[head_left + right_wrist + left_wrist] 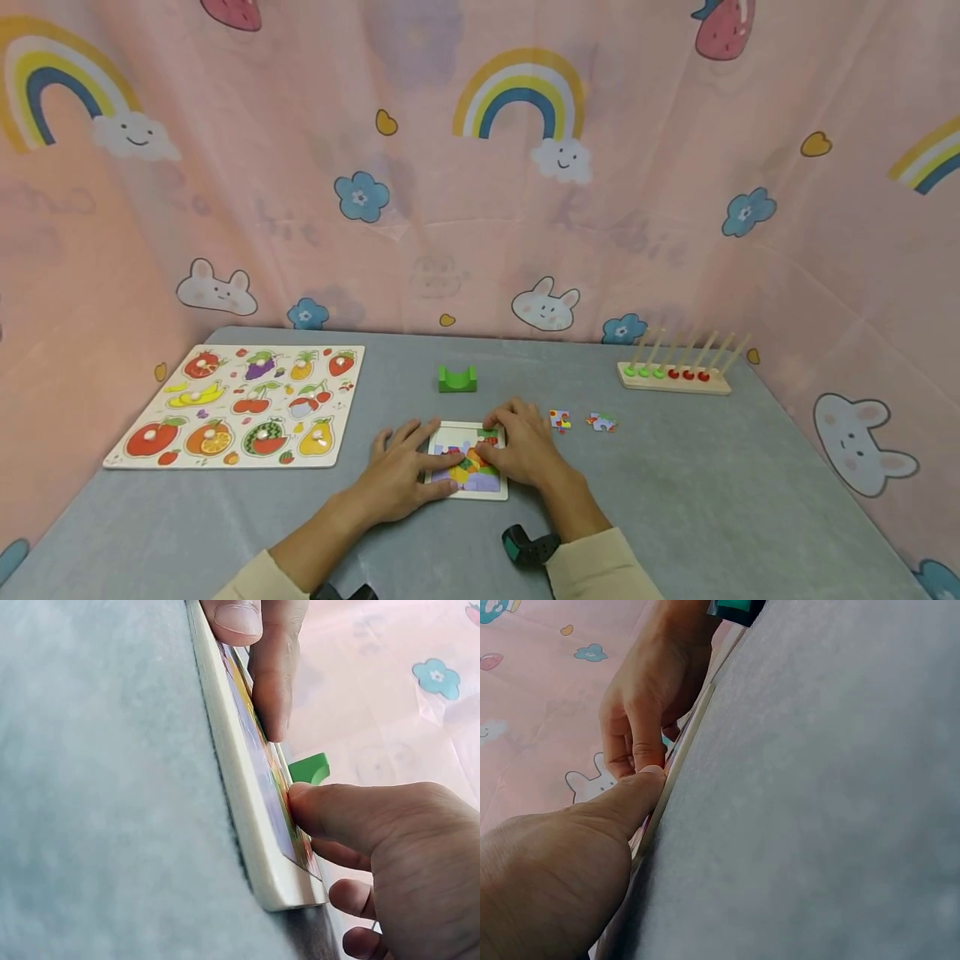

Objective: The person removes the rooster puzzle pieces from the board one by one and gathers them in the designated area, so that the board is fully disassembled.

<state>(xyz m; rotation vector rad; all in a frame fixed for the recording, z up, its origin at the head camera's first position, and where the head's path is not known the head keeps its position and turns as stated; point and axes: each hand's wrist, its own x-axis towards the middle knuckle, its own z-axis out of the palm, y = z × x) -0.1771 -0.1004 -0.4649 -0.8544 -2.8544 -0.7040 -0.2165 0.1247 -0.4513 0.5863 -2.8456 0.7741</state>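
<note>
A small jigsaw puzzle in a pale wooden tray (480, 495) lies in front of me, partly filled with purple, yellow, red and green pieces. Bare board shows at the tray's upper left. My left hand (397, 479) rests across its left side, index finger extended over the picture and thumb by the near edge. From the right, my right hand (527, 443) presses its thumb on the pieces (264, 772). Its other fingers reach past the tray's right and far edges, bent loosely. Two loose puzzle pieces (560, 420) lie just beyond that hand.
A fruit peg board (348, 417) lies at the left. Behind the tray stands a green notched block (457, 382). A wooden counting rack (675, 384) with green and red beads and upright pegs stands at the back right. Pink printed cloth surrounds the grey table (735, 492).
</note>
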